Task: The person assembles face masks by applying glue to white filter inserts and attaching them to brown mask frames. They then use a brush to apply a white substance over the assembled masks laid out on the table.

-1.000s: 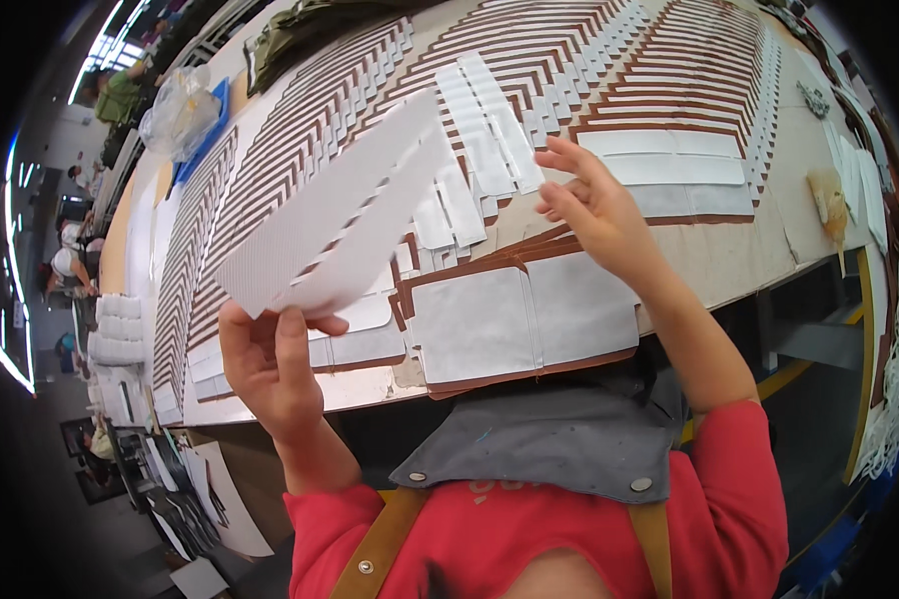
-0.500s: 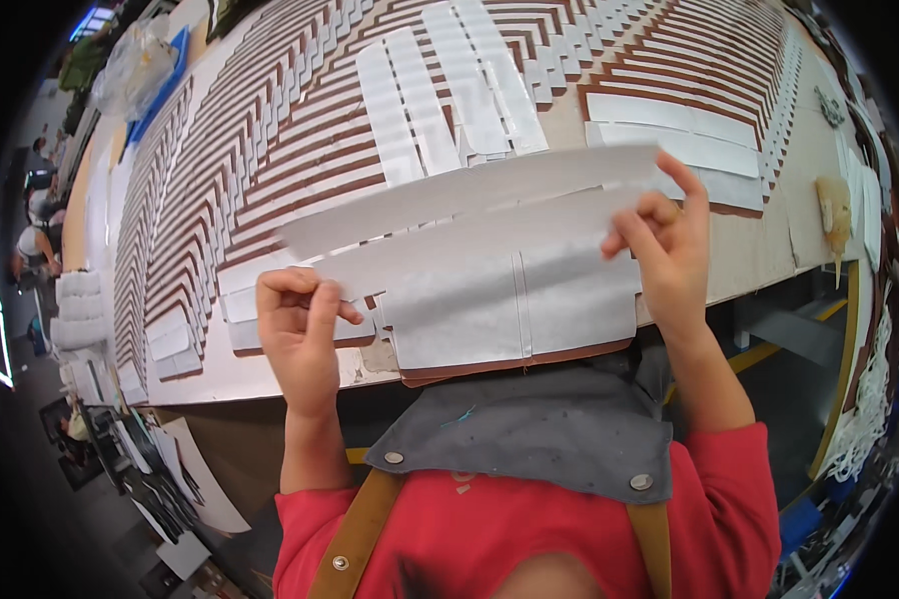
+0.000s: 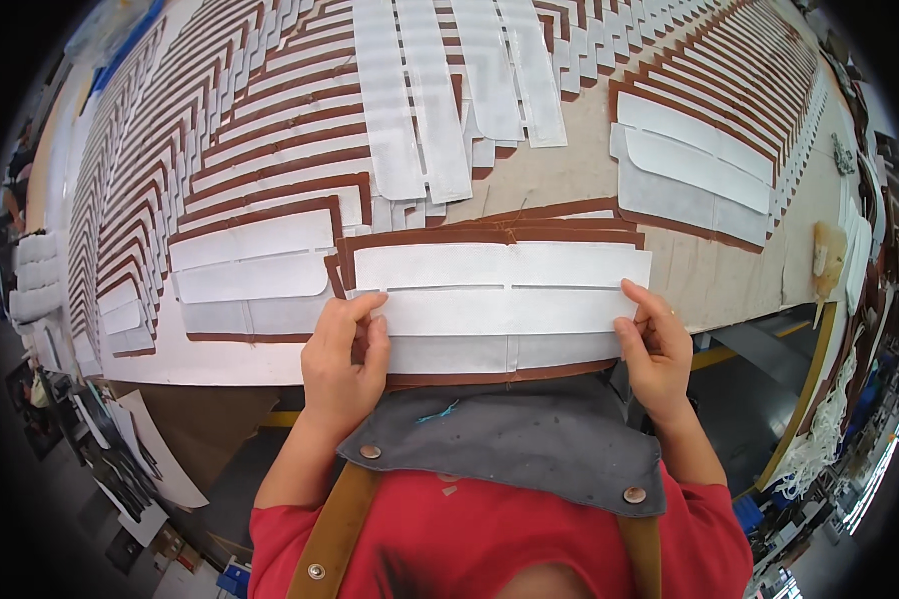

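A long white strip [image 3: 499, 311] lies flat across a brown leather piece [image 3: 489, 374] at the near edge of the table [image 3: 569, 185]. My left hand [image 3: 342, 361] pinches the strip's left end, thumb on top. The strip's right end is held by the fingers of my right hand [image 3: 654, 344]. A second white strip [image 3: 499, 265] lies just beyond it on the same brown piece, and a greyish white panel [image 3: 509, 351] shows below it.
Rows of brown pieces with white strips [image 3: 250, 250] cover the table to the left and far right [image 3: 699, 165]. Several loose long white strips [image 3: 440, 90] lie in the middle. My grey apron [image 3: 509, 439] hangs at the table edge. Scraps lie on the floor at lower left.
The white strip was held up in the air; now both hands have brought it down flat onto the brown piece at the table edge.
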Tool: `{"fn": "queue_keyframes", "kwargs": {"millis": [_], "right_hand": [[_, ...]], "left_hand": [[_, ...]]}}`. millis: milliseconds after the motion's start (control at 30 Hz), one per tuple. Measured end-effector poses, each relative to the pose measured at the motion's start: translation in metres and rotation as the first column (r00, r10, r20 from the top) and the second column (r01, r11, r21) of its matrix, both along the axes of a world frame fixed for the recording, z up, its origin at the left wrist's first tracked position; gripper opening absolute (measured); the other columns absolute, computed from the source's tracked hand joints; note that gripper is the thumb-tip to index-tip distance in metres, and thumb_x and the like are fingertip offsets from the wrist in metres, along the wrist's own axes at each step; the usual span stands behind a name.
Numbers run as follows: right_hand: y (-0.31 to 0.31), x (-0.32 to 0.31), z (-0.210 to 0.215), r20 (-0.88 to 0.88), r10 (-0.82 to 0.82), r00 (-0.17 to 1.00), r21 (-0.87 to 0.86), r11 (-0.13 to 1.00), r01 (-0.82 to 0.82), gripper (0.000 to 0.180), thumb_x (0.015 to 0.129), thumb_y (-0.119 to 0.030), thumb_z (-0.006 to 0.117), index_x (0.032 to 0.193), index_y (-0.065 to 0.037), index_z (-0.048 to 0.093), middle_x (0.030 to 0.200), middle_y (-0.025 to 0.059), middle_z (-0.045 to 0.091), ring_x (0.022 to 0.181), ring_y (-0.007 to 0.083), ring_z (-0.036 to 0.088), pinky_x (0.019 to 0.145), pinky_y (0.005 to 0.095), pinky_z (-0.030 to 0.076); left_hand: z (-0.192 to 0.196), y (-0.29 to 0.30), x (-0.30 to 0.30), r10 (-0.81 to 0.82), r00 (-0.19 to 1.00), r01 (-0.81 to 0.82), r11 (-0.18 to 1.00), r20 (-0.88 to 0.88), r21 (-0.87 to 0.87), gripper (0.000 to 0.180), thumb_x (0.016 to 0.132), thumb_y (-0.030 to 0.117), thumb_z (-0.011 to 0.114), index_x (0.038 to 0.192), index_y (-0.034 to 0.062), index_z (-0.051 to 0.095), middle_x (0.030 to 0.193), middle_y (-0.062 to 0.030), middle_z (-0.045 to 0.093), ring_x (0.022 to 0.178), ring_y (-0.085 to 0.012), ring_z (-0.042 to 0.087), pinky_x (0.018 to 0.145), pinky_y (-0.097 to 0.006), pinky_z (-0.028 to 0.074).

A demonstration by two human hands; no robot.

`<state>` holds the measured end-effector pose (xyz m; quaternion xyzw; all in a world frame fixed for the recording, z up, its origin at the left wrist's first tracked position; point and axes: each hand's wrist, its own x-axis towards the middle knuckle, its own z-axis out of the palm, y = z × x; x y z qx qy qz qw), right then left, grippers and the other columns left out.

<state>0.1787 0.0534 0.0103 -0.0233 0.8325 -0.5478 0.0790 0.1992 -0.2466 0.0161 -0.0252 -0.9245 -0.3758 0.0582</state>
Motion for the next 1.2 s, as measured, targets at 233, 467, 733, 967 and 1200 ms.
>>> {"fn": "queue_keyframes", "kwargs": {"millis": [233, 467, 733, 967, 1200], "right_hand": [[-0.005, -0.008, 0.006, -0.017, 0.036, 0.999, 0.14, 0.99, -0.033, 0.034, 0.079, 0.003, 0.061, 0.112, -0.004, 0.061, 0.068, 0.0024, 0.045, 0.058, 0.0091, 0.042, 0.053, 0.0209, 0.037], [-0.008, -0.011, 0.011, 0.015, 0.042, 0.999, 0.175, 0.984, -0.044, 0.034, 0.078, 0.002, 0.06, 0.112, -0.003, 0.061, 0.068, 0.0022, 0.044, 0.058, 0.0084, 0.041, 0.052, 0.0207, 0.036], [-0.008, -0.011, 0.011, 0.013, 0.041, 0.999, 0.198, 0.979, -0.042, 0.034, 0.078, 0.003, 0.06, 0.112, -0.002, 0.061, 0.067, 0.0013, 0.043, 0.056, 0.0077, 0.039, 0.052, 0.0208, 0.034], [-0.007, -0.011, 0.01, 0.048, 0.021, 0.999, 0.161, 0.987, -0.029, 0.034, 0.079, 0.002, 0.059, 0.113, -0.002, 0.06, 0.067, 0.0008, 0.041, 0.057, 0.0073, 0.038, 0.052, 0.0207, 0.033], [-0.006, -0.011, 0.012, 0.035, 0.03, 0.999, 0.17, 0.985, -0.036, 0.035, 0.079, 0.002, 0.06, 0.113, -0.002, 0.06, 0.068, 0.0012, 0.042, 0.057, 0.0076, 0.038, 0.052, 0.0207, 0.033]], "left_hand": [[0.004, -0.001, -0.004, -0.011, 0.999, 0.012, 1.0, 0.037, -0.028, 0.03, 0.078, -0.006, 0.057, 0.106, 0.0028, 0.059, 0.073, -0.0064, 0.049, 0.052, -0.013, 0.048, 0.047, -0.025, 0.04], [0.007, 0.0, -0.005, 0.001, 0.994, 0.002, 1.0, 0.108, -0.026, 0.032, 0.078, -0.005, 0.057, 0.108, 0.0045, 0.06, 0.077, -0.0065, 0.051, 0.054, -0.0136, 0.049, 0.049, -0.026, 0.042], [0.007, 0.0, -0.005, -0.015, 0.993, 0.024, 0.996, 0.117, -0.08, 0.033, 0.078, -0.001, 0.059, 0.11, 0.0044, 0.06, 0.079, -0.0073, 0.052, 0.058, -0.0194, 0.053, 0.052, -0.03, 0.044], [0.009, 0.0, -0.004, -0.037, 0.993, 0.049, 0.993, 0.116, -0.104, 0.032, 0.077, -0.001, 0.059, 0.109, 0.0028, 0.06, 0.079, -0.0084, 0.052, 0.061, -0.0214, 0.053, 0.054, -0.032, 0.045], [0.016, 0.003, -0.009, -0.078, 0.997, 0.077, 0.885, 0.018, -0.46, 0.033, 0.074, 0.001, 0.061, 0.106, 0.008, 0.061, 0.1, -0.0062, 0.057, 0.085, -0.0211, 0.052, 0.079, -0.033, 0.037]]}}
